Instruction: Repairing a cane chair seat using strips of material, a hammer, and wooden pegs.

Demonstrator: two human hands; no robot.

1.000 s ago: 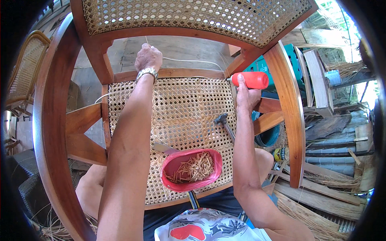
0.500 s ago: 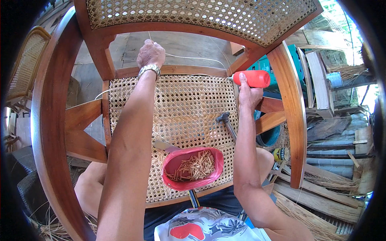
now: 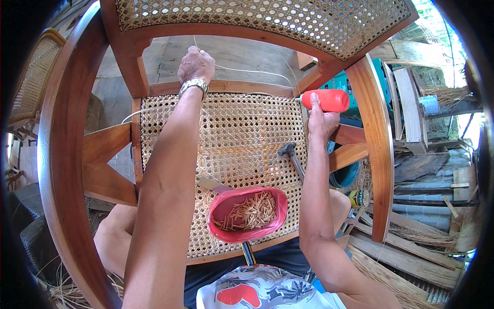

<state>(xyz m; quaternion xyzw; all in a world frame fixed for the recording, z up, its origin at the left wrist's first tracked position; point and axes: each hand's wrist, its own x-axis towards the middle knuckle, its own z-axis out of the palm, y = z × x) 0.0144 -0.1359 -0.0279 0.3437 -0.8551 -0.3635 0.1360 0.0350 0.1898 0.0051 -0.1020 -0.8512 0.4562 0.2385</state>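
A wooden chair with a woven cane seat (image 3: 242, 134) stands in front of me. My right hand (image 3: 322, 119) grips a red squeeze bottle (image 3: 329, 100), its pale nozzle pointing left at the seat's far right corner. Over the far seat rail (image 3: 231, 86) my left hand (image 3: 196, 66) is closed on a thin pale cane strand (image 3: 252, 71), which runs rightward toward that corner. A red oval container (image 3: 248, 214) of short cane pegs (image 3: 252, 211) sits on the near part of the seat. Beside my right forearm lies a hammer (image 3: 292, 158).
The cane backrest (image 3: 267, 23) arches across the far side, with wooden armrests at left (image 3: 67, 144) and right (image 3: 378, 154). A flat blade (image 3: 212, 184) pokes out by the container. Wood planks (image 3: 411, 257) and a small yellow tin (image 3: 358, 197) lie at right; another cane chair (image 3: 37, 77) stands at left.
Both hands have shifted very slightly to the right in the picture, along with a small shift of the whole view. Each keeps its hold, and the bottle's nozzle stays at the corner.
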